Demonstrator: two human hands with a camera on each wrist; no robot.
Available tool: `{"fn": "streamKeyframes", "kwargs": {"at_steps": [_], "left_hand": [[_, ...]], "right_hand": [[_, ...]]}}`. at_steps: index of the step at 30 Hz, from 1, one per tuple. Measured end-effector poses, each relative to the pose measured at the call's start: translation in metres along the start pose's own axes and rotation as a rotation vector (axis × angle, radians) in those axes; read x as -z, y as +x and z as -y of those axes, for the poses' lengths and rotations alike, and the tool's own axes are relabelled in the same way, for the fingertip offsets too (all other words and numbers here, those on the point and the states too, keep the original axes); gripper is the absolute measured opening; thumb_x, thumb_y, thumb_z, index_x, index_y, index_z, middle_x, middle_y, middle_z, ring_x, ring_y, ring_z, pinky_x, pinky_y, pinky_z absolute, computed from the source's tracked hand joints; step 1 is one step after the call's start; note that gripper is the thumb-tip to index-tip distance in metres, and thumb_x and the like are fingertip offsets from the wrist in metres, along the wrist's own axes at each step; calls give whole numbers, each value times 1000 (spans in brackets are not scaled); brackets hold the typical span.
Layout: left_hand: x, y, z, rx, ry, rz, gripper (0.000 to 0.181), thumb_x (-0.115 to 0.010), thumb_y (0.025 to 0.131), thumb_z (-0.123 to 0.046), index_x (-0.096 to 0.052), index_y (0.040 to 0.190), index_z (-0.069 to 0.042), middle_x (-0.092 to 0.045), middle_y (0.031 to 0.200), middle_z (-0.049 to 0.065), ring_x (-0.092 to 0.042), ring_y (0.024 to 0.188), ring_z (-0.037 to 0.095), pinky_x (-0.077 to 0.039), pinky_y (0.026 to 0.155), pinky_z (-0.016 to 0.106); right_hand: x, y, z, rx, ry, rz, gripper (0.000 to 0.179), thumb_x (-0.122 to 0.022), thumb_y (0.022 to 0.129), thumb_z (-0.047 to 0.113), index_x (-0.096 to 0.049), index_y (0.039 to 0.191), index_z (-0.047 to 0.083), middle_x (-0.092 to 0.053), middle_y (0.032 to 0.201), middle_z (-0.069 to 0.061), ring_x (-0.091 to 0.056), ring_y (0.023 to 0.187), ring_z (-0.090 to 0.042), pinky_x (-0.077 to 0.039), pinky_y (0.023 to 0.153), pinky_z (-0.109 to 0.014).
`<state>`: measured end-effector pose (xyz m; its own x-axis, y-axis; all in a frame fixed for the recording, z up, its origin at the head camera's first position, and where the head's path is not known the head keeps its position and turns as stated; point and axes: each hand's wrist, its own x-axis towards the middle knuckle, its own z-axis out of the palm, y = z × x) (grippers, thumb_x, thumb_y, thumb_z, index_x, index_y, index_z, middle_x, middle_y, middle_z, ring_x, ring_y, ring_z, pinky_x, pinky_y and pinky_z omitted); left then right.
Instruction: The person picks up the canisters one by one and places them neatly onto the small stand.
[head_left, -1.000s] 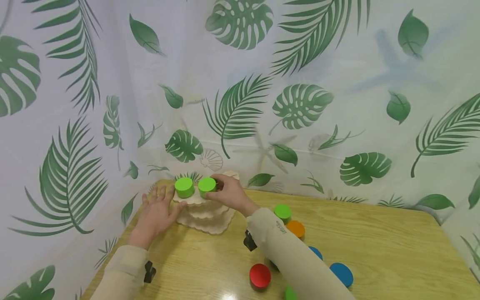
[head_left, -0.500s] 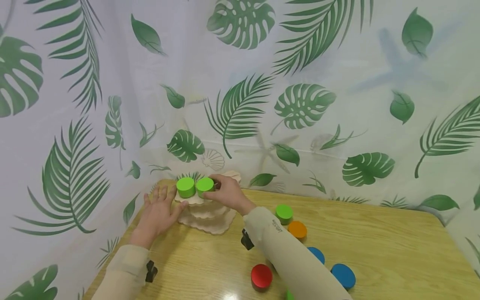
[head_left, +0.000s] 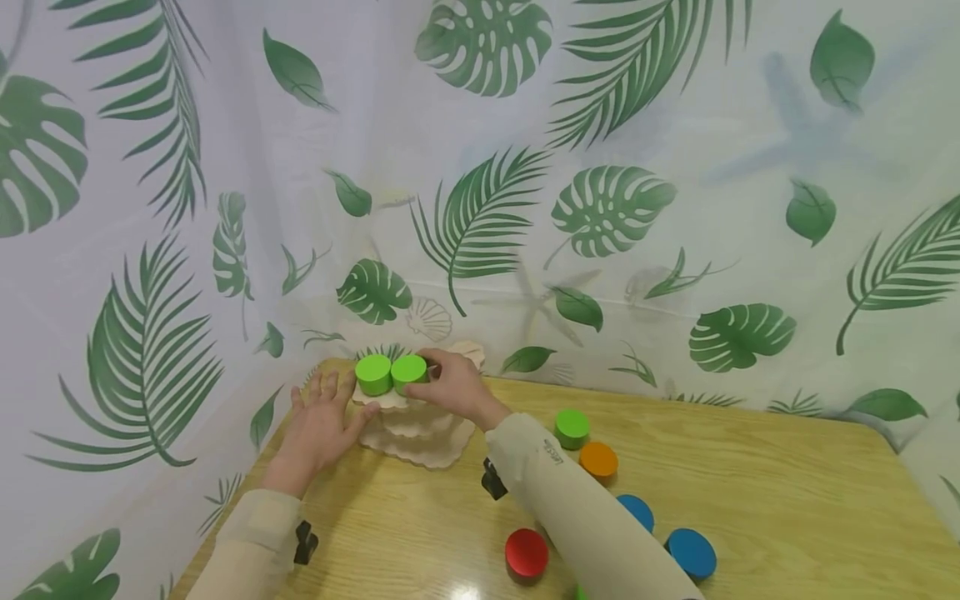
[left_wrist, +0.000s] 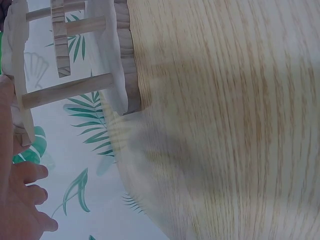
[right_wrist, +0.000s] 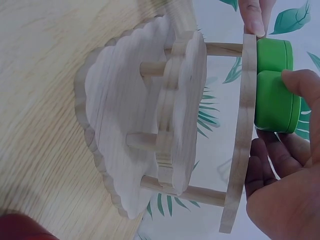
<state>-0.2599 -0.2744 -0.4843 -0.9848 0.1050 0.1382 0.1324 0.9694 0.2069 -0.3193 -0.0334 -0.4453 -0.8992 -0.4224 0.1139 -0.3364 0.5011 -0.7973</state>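
Note:
A wooden tiered stand [head_left: 420,450] with scalloped shelves on round posts stands at the table's back left corner. On its top shelf sit two green round tins side by side, a left tin [head_left: 373,375] and a right tin [head_left: 409,375]. My right hand [head_left: 461,390] pinches the right tin between thumb and fingers, and in the right wrist view this tin [right_wrist: 275,102] meets its neighbour [right_wrist: 272,54]. My left hand [head_left: 318,429] lies along the stand's left side with fingers extended and thumb at the top shelf's edge. The left wrist view shows its fingers [left_wrist: 31,192] beside the shelf.
To the right on the wooden table [head_left: 750,467] stand a green tin [head_left: 572,428], an orange tin [head_left: 598,462], two blue tins, one of them [head_left: 692,553] farther right, and a red tin [head_left: 527,556]. My right forearm [head_left: 585,508] passes over this group. A leaf-printed curtain [head_left: 480,208] borders the table.
My right hand has slid the right green tin leftward along the top shelf, and the gap between the two tins has closed. My left hand stays at the stand's side.

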Motion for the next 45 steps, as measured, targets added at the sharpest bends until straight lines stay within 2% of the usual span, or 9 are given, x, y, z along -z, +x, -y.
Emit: {"fn": "streamKeyframes", "kwargs": {"at_steps": [9,16,23,28,33,39,45], "left_hand": [[2,-1,-2,3,9,2,84,-40,109,-63,-30,165,-1,-30,166,36,-15,158,58,-12,120,83],[3,-1,-2,4,4,1,84,-40,109,-62,-29,165,-1,-28,166,36,-14,158,58,-10,120,83],[3,0,-1,8,2,-6,85,-41,108,-64,-29,165,-2,-27,167,35,-13,158,58,-7,121,82],[2,-1,0,11,30,-10,86,-39,107,-67,-30,166,-5,-24,169,33,-11,159,57,-4,121,82],[3,-2,0,5,45,-29,85,-41,106,-67,-35,164,-5,-20,170,33,-8,159,57,-2,122,81],[3,-3,-3,0,46,-62,84,-41,106,-66,-37,163,-5,-16,171,34,-7,158,59,-3,122,81],[0,-7,-4,12,41,-65,83,-40,107,-66,-34,165,-7,-15,170,35,-7,158,59,-3,122,81]], "right_hand": [[0,0,-1,12,-6,-4,59,-84,88,27,-65,141,8,-74,121,-10,-65,103,-23,-56,91,-36],[5,-3,-4,16,24,-13,71,-85,87,23,-58,149,4,-69,136,-18,-69,118,-31,-59,99,-42],[20,-13,-12,37,60,-7,68,-81,89,21,-57,150,4,-66,142,-20,-67,123,-35,-57,104,-48],[40,-30,-25,38,50,-13,63,-78,92,24,-59,148,4,-65,144,-18,-65,124,-37,-56,103,-51],[65,-51,-44,63,10,-39,58,-75,95,23,-59,146,0,-66,141,-22,-65,122,-42,-55,102,-55],[98,-81,-72,46,-42,-41,52,-74,96,24,-63,142,1,-68,138,-20,-65,121,-38,-54,105,-55],[128,-114,-101,18,-96,-48,50,-74,97,29,-65,140,4,-70,136,-15,-65,119,-34,-56,102,-51]]}}
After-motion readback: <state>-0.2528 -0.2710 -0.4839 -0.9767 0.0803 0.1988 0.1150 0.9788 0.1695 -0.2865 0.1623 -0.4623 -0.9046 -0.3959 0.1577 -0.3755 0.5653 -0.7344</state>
